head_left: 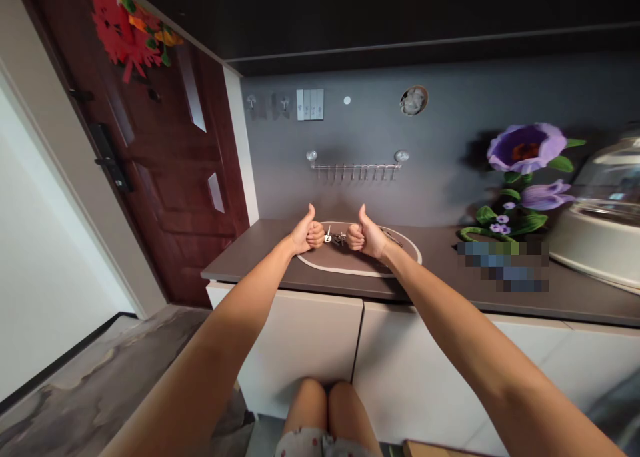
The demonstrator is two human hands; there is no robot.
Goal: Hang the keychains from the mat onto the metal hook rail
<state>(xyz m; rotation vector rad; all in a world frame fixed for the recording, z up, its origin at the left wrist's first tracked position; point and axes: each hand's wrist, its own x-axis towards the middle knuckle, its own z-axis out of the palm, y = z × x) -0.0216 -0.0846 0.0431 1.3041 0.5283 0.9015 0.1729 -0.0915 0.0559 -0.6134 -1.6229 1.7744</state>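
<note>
My left hand [307, 236] is held out over the left part of an oval mat [350, 268], its fingers curled into a fist and the thumb pointing up. My right hand [367, 236] makes the same thumbs-up to its right. Neither fist shows anything in it. Between the two hands, small metal objects that look like keys [339, 239] lie on the mat, beside a small round white piece [327, 238]. A thin dark item [393, 237] lies partly hidden behind my right hand.
A rail with several hooks [357, 166] hangs on the grey wall, below a switch-like panel [311, 104]. Purple crochet-like flowers [527, 149] and a white domed appliance [600, 224] stand on the counter's right. A dark red door [180, 177] is at left; a dark cabinet [380, 24] overhangs the counter.
</note>
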